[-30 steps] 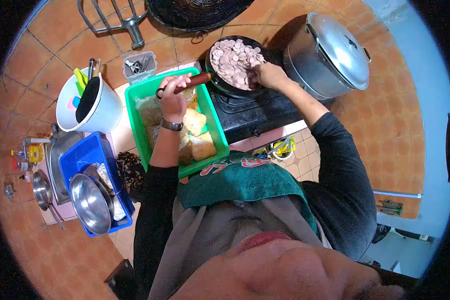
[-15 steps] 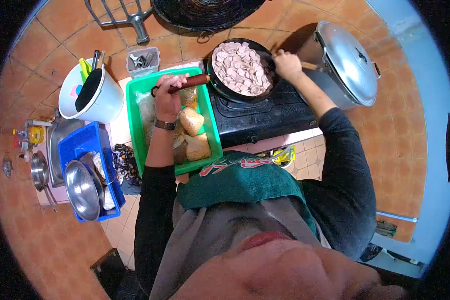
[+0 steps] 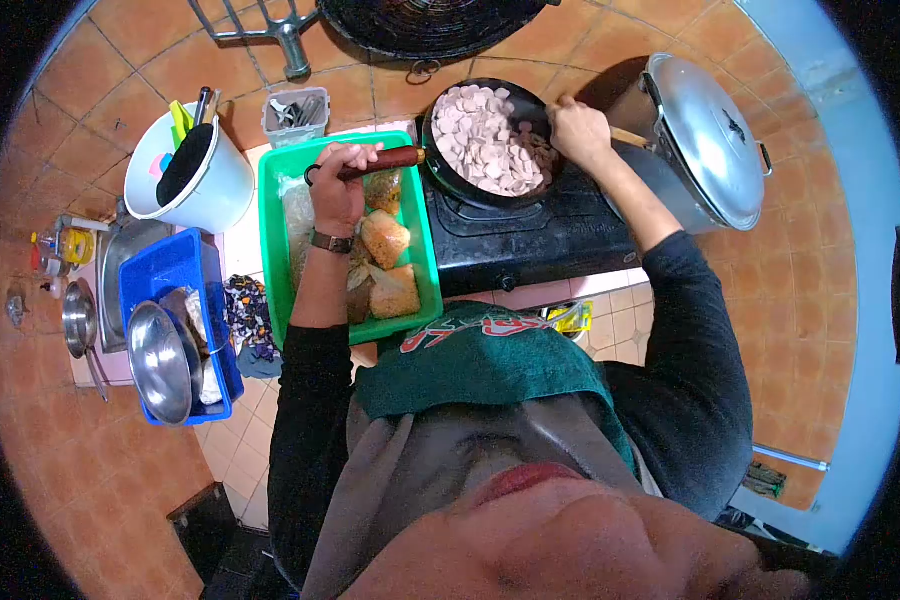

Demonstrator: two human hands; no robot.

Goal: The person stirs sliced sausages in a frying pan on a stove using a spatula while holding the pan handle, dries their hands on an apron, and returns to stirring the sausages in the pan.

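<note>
My left hand [image 3: 342,190] is closed around the dark brown wooden handle [image 3: 385,163] of a black frying pan [image 3: 436,170]. The pan sits on the stove, full of pale pink round slices [image 3: 485,135] that look like sausage. At the pan's right edge my right hand [image 3: 578,132] grips a cooking utensil by its wooden handle [image 3: 630,138], whose end sticks out to the right. The working end is among the slices and too dark to make out, so its kind does not show.
A black gas stove [image 3: 530,245] bears the pan. Right of it stands a large lidded aluminium pot [image 3: 705,140]. Below my left hand lies a green tray [image 3: 425,270] with bagged food. Further left are a white bucket [image 3: 220,190], a blue basket [image 3: 185,262] and a steel bowl [image 3: 160,365].
Slices have shifted leftward in the pan, baring dark pan surface near its right side. My right hand has moved slightly with the utensil; my left hand keeps its hold. The whole view has shifted a little.
</note>
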